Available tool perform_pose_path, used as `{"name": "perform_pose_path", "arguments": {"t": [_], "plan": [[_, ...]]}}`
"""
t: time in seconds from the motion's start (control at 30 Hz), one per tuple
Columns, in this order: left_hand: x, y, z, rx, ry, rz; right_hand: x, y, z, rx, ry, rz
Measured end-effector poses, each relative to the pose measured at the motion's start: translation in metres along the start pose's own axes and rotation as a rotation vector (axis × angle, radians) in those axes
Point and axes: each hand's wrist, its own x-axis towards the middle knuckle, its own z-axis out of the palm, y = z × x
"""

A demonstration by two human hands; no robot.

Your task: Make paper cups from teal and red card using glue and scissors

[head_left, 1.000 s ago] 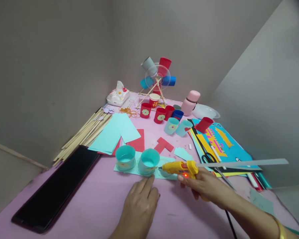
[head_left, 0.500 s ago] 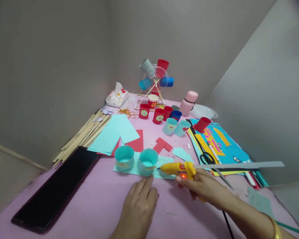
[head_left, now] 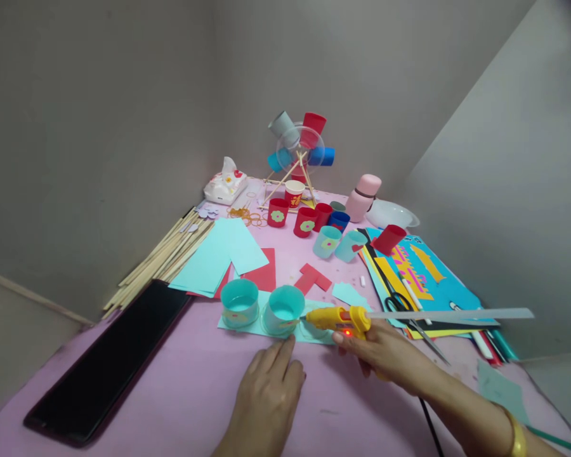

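Observation:
My right hand (head_left: 385, 355) grips a yellow hot glue gun (head_left: 333, 317), its red light lit and a long glue stick (head_left: 457, 314) jutting from the back. The nozzle is beside the right wall of a turquoise paper cup (head_left: 284, 308); whether it touches cannot be made out. A second turquoise paper cup (head_left: 239, 303) stands to the left, and both are on a pale turquoise paper strip (head_left: 261, 333). Palm down, with fingers stretched out, my left hand (head_left: 269, 393) lies at the strip's front edge, just below the cups.
Left are a black phone-like slab (head_left: 109, 362) and wooden sticks (head_left: 157, 266). Turquoise sheets (head_left: 214, 247), red paper pieces (head_left: 309, 279) and decorated cups (head_left: 327, 241) lie beyond. Scissors (head_left: 402, 304) rest on coloured paper at right. A stick-framed wheel (head_left: 299, 149) and pink bottle (head_left: 363, 198) stand behind.
The glue gun has shifted slightly left relative to the cups, bringing its nozzle nearer the right-hand turquoise cup. My left hand has stayed nearly still. The whole view has moved slightly.

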Motion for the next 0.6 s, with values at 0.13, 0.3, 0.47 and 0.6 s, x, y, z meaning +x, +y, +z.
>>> {"name": "perform_pose_path", "arguments": {"t": [0.13, 0.3, 0.47, 0.6], "plan": [[0.000, 0.000, -0.001, -0.002, -0.007, -0.005, -0.005, 0.000, 0.000, -0.029, -0.020, -0.009], [0.000, 0.000, -0.001, -0.007, 0.011, 0.001, -0.014, 0.003, -0.002, -0.071, -0.050, 0.020], [0.001, 0.000, 0.000, 0.004, 0.018, 0.002, -0.023, 0.012, -0.008, -0.147, -0.039, 0.086], [0.001, 0.000, 0.000, 0.013, 0.019, 0.012, -0.026, 0.018, -0.012, -0.073, -0.041, 0.049]]}}
